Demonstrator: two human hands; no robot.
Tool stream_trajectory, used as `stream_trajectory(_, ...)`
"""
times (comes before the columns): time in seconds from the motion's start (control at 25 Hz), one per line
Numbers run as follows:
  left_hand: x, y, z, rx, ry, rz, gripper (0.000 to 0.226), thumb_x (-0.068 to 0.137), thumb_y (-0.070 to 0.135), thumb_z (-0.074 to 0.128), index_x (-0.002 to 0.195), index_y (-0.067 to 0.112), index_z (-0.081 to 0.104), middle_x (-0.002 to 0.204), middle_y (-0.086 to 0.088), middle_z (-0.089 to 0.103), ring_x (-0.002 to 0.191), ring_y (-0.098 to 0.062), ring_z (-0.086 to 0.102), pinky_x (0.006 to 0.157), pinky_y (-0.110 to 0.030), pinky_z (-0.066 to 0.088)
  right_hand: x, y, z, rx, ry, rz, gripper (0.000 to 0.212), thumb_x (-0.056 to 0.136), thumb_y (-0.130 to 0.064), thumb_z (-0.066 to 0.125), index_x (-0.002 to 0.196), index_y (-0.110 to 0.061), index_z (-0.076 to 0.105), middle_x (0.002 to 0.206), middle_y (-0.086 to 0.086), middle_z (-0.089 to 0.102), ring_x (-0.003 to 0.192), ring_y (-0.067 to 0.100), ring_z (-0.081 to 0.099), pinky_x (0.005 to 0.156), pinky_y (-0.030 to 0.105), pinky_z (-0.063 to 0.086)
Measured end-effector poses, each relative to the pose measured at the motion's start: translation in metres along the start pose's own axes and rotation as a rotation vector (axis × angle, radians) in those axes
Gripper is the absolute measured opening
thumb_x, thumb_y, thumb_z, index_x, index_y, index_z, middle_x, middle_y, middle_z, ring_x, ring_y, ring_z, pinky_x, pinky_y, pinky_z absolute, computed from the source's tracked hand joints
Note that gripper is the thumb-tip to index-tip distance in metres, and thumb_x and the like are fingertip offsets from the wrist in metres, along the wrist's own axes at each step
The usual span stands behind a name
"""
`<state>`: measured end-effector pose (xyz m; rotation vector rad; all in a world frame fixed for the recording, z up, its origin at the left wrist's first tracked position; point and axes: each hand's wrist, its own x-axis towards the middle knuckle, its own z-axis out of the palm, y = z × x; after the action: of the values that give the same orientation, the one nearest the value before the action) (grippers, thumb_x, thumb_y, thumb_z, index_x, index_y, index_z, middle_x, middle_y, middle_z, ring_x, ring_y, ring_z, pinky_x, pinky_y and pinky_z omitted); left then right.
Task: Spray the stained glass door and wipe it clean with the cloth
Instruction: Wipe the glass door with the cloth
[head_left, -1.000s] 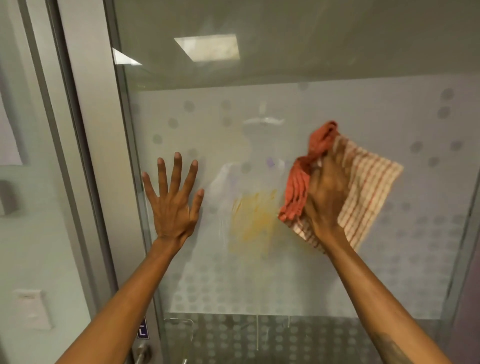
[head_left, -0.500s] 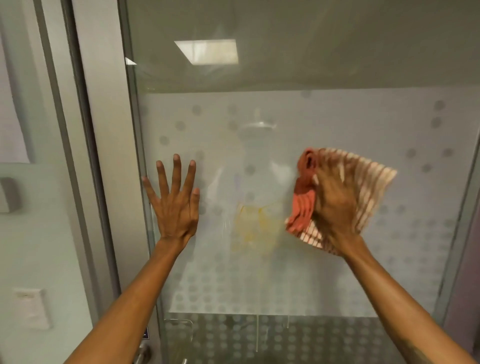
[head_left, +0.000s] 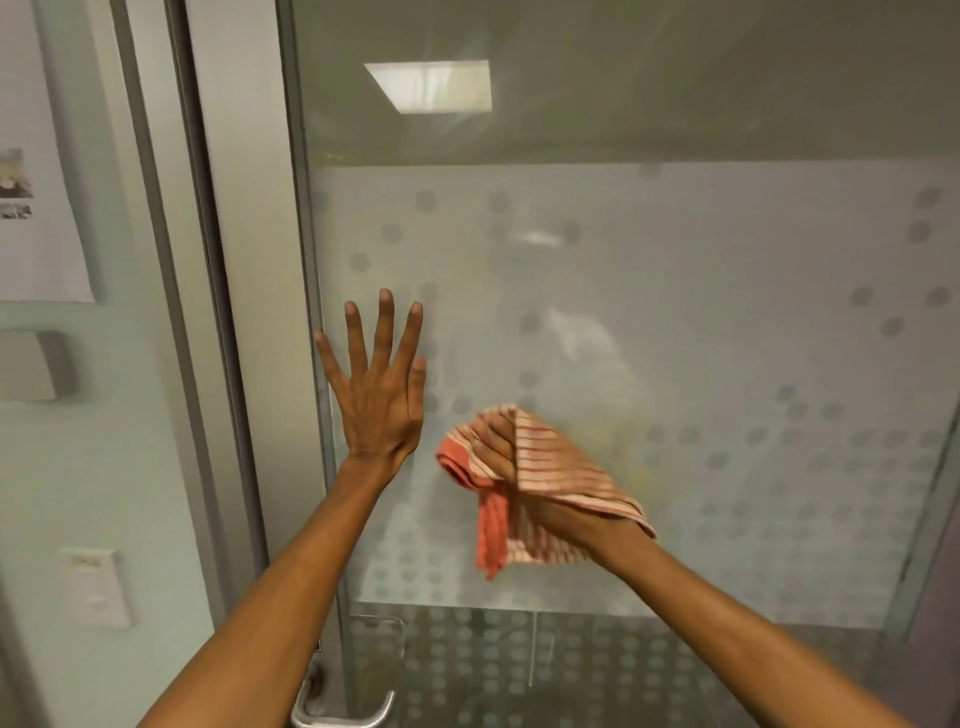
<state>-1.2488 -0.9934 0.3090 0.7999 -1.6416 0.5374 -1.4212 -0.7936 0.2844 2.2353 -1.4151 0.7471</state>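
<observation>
The glass door (head_left: 727, 338) fills the view, frosted with grey dots. A faint yellowish smear (head_left: 618, 447) shows on the glass just right of the cloth. My right hand (head_left: 498, 452) presses an orange and white striped cloth (head_left: 550, 467) against the glass at mid height; part of the cloth drapes over the hand and part hangs below the wrist. My left hand (head_left: 382, 395) lies flat on the glass near the door's left edge, fingers spread straight. No spray bottle is in view.
A metal door frame (head_left: 244, 312) runs down the left of the glass. A door handle (head_left: 337, 712) sits at the bottom. On the wall to the left are a paper notice (head_left: 36, 156), a grey box (head_left: 31, 364) and a white switch (head_left: 98, 587).
My right hand has swept the cloth down and to the left across the yellow stain, which now looks much fainter. My left hand has stayed flat on the glass.
</observation>
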Motion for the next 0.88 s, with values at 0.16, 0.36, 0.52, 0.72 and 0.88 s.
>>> stream_trajectory(0.16, -0.001, -0.001, 0.002, 0.001, 0.020, -0.003, 0.056, 0.110, 0.042, 0.019, 0.164, 0.031, 0.011, 0.173, 0.000, 0.006, 0.160, -0.036, 0.006, 0.124, -0.068, 0.001, -0.045, 0.049, -0.005, -0.320, 0.411, 0.232, 0.044, 0.097, -0.010, 0.060, 0.141, -0.008, 0.053, 0.158, -0.010, 0.038, 0.148, 0.015, 0.032, 0.124, 0.043, 0.024)
stream_trajectory(0.36, 0.000, 0.000, 0.003, -0.016, 0.031, -0.008, 0.056, 0.110, 0.042, 0.021, 0.164, 0.032, 0.009, 0.173, -0.001, 0.009, 0.159, -0.037, 0.009, 0.123, -0.068, 0.001, 0.022, 0.071, -0.025, -0.153, 0.675, 0.527, 0.046, 0.099, -0.009, 0.050, 0.144, 0.001, 0.049, 0.151, 0.019, 0.047, 0.147, 0.031, 0.037, 0.123, 0.047, 0.026)
stream_trajectory(0.52, 0.000, 0.002, 0.003, 0.017, 0.028, -0.002, 0.056, 0.110, 0.041, 0.022, 0.164, 0.031, 0.010, 0.173, 0.000, 0.005, 0.158, -0.038, 0.011, 0.123, -0.068, 0.003, -0.005, 0.043, 0.025, 0.492, 0.005, 1.000, 0.038, 0.102, -0.018, 0.054, 0.138, -0.006, 0.055, 0.148, 0.015, 0.051, 0.141, 0.027, 0.045, 0.114, 0.028, 0.034)
stream_trajectory(0.72, 0.001, 0.000, 0.000, -0.005, 0.029, -0.003, 0.056, 0.110, 0.041, 0.025, 0.164, 0.033, 0.010, 0.173, 0.000, 0.006, 0.158, -0.039, 0.012, 0.122, -0.068, 0.003, -0.048, 0.023, 0.052, 0.255, -0.127, 0.716, 0.056, 0.101, -0.050, 0.044, 0.152, -0.034, 0.026, 0.157, -0.029, 0.010, 0.145, -0.005, 0.018, 0.112, 0.000, -0.006)
stream_trajectory(0.88, 0.000, 0.001, -0.001, 0.009, 0.035, -0.005, 0.055, 0.110, 0.042, 0.023, 0.163, 0.031, 0.014, 0.172, -0.002, 0.012, 0.158, -0.040, 0.013, 0.122, -0.069, 0.005, -0.085, 0.042, 0.001, -0.158, 0.538, 0.223, 0.047, 0.104, -0.037, 0.046, 0.150, -0.036, 0.038, 0.153, -0.033, 0.027, 0.139, -0.013, 0.024, 0.115, 0.003, 0.007)
